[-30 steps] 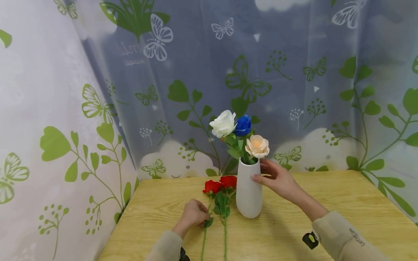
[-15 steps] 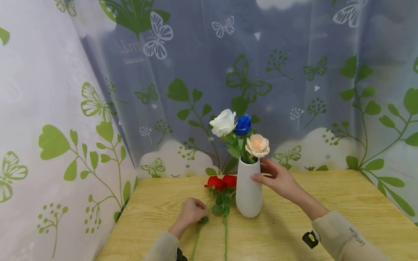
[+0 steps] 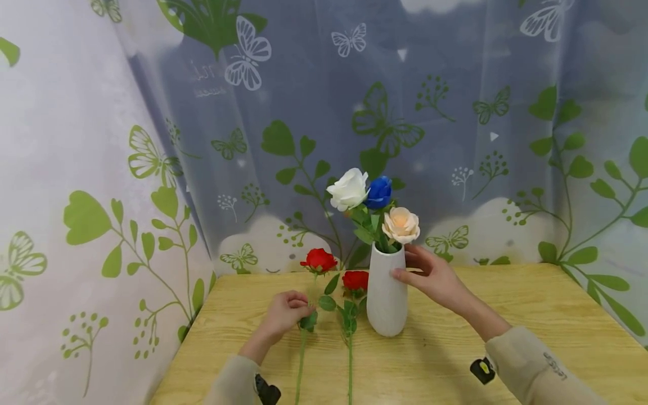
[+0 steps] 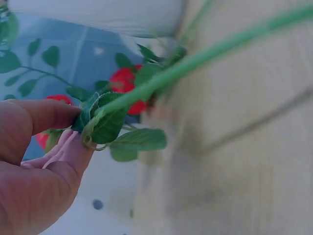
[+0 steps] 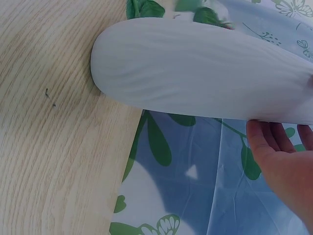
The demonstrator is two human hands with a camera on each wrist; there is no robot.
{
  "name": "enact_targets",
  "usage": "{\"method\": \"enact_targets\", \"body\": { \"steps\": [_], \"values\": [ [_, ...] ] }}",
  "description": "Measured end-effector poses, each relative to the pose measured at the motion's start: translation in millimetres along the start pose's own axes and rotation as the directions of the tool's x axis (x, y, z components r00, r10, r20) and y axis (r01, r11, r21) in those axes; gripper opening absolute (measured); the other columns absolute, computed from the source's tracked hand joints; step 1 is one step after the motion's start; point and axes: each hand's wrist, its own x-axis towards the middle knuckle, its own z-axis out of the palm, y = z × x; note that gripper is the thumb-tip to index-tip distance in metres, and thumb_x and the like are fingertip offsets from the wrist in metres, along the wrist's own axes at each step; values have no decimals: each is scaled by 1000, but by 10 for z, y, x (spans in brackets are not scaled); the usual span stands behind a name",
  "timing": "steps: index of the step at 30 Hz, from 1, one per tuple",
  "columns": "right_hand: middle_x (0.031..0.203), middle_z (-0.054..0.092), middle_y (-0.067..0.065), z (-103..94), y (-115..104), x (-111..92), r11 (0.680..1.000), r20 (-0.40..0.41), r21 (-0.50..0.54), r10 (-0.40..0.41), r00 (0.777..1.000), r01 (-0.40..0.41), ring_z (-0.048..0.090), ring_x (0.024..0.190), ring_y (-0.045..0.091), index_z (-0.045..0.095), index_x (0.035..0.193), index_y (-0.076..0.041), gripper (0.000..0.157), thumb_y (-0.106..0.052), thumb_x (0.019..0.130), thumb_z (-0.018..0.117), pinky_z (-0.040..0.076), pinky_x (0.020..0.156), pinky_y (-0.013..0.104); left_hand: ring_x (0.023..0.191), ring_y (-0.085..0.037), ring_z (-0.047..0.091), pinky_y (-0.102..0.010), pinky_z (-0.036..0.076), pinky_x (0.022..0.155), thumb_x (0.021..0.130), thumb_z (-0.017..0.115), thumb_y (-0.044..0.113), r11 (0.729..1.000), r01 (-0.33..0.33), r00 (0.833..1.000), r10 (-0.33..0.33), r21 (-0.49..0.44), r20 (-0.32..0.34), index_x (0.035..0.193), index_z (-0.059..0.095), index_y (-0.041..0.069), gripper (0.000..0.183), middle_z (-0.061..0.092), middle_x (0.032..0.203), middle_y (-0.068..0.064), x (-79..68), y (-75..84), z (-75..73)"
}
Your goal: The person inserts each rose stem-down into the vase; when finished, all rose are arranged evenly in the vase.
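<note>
My left hand point(image 3: 283, 314) pinches the green stem of a red rose point(image 3: 319, 261) by its leaves, left of the vase. Close up in the left wrist view, thumb and fingers meet at the leafy part of the stem point(image 4: 195, 66). With my right hand point(image 3: 436, 281) I hold the upper right side of a white vase point(image 3: 387, 298), which stands upright on the table. A white rose point(image 3: 348, 190), a blue rose point(image 3: 379, 193) and a peach rose point(image 3: 401, 225) stand in it. A second red rose point(image 3: 355, 280) lies between the left hand and the vase, its head partly behind the vase.
The wood-grain table point(image 3: 445, 360) ends at a patterned curtain point(image 3: 304, 84) with leaves and butterflies, close behind the vase. Another curtain point(image 3: 50, 140) runs along the left side. A black strap piece point(image 3: 482, 371) hangs by the right sleeve.
My left hand has moved left and slightly up with one red rose, whose head is now raised and apart from the other red rose. The right hand stays on the vase.
</note>
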Motion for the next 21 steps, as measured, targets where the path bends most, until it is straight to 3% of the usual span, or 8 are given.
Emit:
{"method": "enact_targets", "body": {
  "steps": [4,8,11,17,21],
  "values": [
    [158,51,22,-1,-9,-8,1000,-2,-2,-3,1000,2,56,139,44,37,164,-14,76,-35,101,73,57,106,57,81,-10,71,-22,58,71,95,74,1,989,-30,999,27,-144,-25,122,63,-11,32,76,92,-7,9,158,-59],
    [158,51,23,-4,-6,-11,1000,0,-1,-12,1000,12,56,139,44,36,164,-13,75,-33,102,73,56,106,57,96,-14,79,-20,62,78,96,71,-4,965,-71,996,53,-253,-75,132,60,-13,39,79,103,-14,8,326,-102],
    [158,51,23,-1,-3,-8,1000,0,5,-11,1000,11,56,139,44,37,164,-13,75,-33,101,73,56,107,57,100,-11,78,-20,62,82,98,68,-4,941,-106,989,67,-322,-130,137,59,-12,41,80,109,-16,20,448,-131],
    [158,51,22,-2,4,-10,1000,0,8,-14,1000,14,56,139,44,37,164,-13,75,-34,101,73,56,107,57,95,-4,77,-21,63,83,98,67,-7,862,-228,954,104,-453,-283,129,58,-12,33,82,98,1,51,691,-194],
    [158,51,22,-4,0,-12,1000,-2,7,-20,1000,20,56,139,44,37,164,-13,74,-33,102,73,56,107,57,93,-5,78,-22,64,80,97,69,-7,811,-299,924,116,-503,-364,119,59,-6,24,80,90,7,47,833,-225]
  ]
}}
